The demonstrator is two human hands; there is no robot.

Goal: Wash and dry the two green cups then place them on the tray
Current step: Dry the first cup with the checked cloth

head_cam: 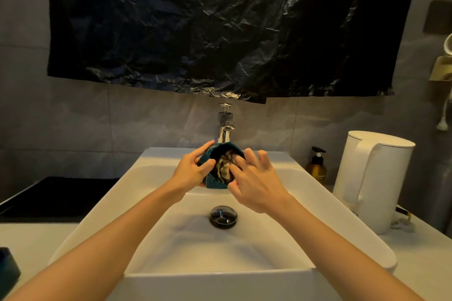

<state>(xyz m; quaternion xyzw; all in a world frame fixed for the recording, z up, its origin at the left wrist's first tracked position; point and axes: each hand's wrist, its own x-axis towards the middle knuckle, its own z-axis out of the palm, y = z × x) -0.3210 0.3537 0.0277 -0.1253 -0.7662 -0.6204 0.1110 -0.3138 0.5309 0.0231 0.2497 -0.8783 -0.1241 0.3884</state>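
Green cup (213, 155), tilted toward you, hangs over the sink (281, 239) just before the tap (225, 129), your left hand (190, 175) curled round its side. Your right hand (255, 184), fingers fairly straight and spread, presses a cloth (223, 169) into its mouth.

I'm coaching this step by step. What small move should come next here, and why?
Probably turn the cloth around inside the green cup: the left hand grips the cup over the sink, and the right hand presses the crumpled cloth into its mouth, so the inside looks mid-wipe.
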